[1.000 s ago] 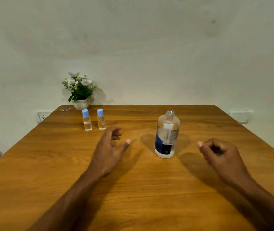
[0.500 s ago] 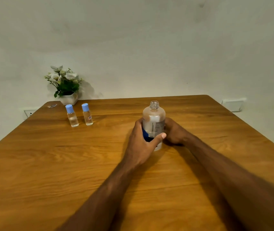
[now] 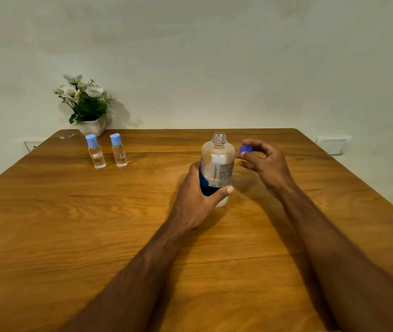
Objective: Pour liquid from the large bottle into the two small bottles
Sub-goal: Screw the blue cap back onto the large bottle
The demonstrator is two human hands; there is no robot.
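Observation:
The large clear bottle (image 3: pixel 217 161) with a blue and white label stands upright on the wooden table (image 3: pixel 95 224), its neck uncapped. My left hand (image 3: pixel 199 200) grips its lower half. My right hand (image 3: pixel 263 164) hovers just right of the bottle's shoulder and pinches a small blue cap (image 3: pixel 246 149) in its fingertips. Two small clear bottles with light-blue caps, one (image 3: pixel 95 151) and the other (image 3: pixel 118 150), stand side by side at the far left of the table, both capped, well away from my hands.
A white pot of artificial flowers (image 3: pixel 86 105) sits at the table's far left corner against the wall, behind the small bottles. A small scrap (image 3: pixel 66 136) lies beside it. Wall sockets sit left (image 3: pixel 31 146) and right (image 3: pixel 333 143) of the table.
My left hand went from hovering to gripping the large bottle. My right hand came in behind the bottle, then lifted to its right with the blue cap pinched in its fingers.

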